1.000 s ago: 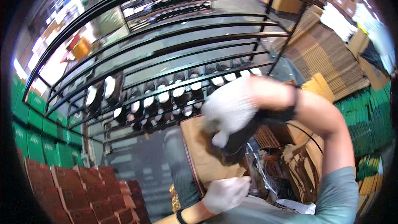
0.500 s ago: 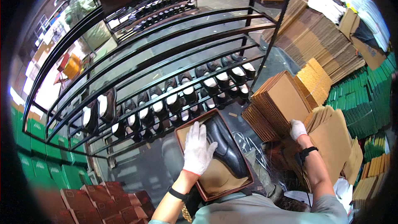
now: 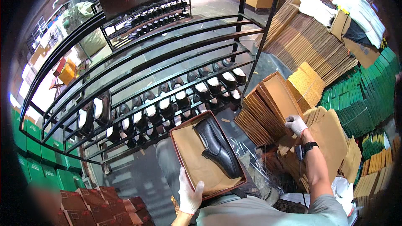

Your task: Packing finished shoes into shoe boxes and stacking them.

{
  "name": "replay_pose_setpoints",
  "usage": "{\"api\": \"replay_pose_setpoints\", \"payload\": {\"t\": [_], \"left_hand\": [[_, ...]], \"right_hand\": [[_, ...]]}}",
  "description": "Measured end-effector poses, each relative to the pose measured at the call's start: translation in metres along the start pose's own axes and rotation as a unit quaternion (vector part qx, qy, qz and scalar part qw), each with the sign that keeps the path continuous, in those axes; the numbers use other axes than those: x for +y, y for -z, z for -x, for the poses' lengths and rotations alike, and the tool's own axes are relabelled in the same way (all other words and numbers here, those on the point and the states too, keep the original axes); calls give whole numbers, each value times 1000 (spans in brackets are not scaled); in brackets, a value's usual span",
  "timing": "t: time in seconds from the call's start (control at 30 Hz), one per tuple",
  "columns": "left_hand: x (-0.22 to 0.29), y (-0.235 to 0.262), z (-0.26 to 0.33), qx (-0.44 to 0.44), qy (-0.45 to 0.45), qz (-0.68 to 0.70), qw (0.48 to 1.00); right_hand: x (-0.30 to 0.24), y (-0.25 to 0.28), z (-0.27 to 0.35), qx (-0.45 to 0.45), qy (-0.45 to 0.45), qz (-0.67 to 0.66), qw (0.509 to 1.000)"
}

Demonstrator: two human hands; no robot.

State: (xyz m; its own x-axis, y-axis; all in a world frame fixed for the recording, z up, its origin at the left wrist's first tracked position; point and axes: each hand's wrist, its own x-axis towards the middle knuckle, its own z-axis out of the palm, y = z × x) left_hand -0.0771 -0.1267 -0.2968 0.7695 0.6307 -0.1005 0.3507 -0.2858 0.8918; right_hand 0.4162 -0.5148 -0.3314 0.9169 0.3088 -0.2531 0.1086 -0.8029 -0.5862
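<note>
An open dark-red shoebox (image 3: 183, 183) rests tilted at my lap, lined with brown paper (image 3: 190, 150). Inside, along its right side, lies one black leather slip-on shoe (image 3: 219, 147). My left hand (image 3: 190, 193), in a white knit glove, grips the box at its lower left corner, thumb over the rim. My gloved right hand (image 3: 296, 124) is closed, its fingers curled at the lower edge of a stack of brown cardboard pieces (image 3: 278, 96). What it pinches, if anything, is too small to tell. Below that hand are loose brown paper sheets (image 3: 328, 138).
A black metal rack (image 3: 142, 65) holding rows of dark shoes (image 3: 165, 104) stands ahead. Red boxes (image 3: 90, 205) and green boxes (image 3: 35, 146) are piled at left. Flat green cardboard (image 3: 356, 96) and brown cardboard stacks (image 3: 310, 37) fill the right. White strapping (image 3: 240, 146) lies beyond the shoebox.
My left hand has left the inside of the box beside the shoe and now holds its lower left corner. My right hand has shifted slightly, its fingers curled at the cardboard. The view has shifted.
</note>
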Motion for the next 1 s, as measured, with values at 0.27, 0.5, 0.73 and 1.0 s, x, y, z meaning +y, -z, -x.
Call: {"api": "replay_pose_setpoints", "payload": {"t": [0.27, 0.5, 0.73, 1.0], "left_hand": [[-19, -10, -4, 26, -38, 22, 999], [15, -2, -7, 12, -10, 103, 995], [4, -5, 1, 4, 4, 82, 997], [-46, -16, 11, 6, -13, 140, 990]], "right_hand": [[-11, -18, 11, 112, 84, 159, 977], [-20, -13, 5, 123, 52, -21, 991], [-27, -46, 4, 341, 85, 78, 933], [-170, 37, 115, 442, 189, -258, 838]]}}
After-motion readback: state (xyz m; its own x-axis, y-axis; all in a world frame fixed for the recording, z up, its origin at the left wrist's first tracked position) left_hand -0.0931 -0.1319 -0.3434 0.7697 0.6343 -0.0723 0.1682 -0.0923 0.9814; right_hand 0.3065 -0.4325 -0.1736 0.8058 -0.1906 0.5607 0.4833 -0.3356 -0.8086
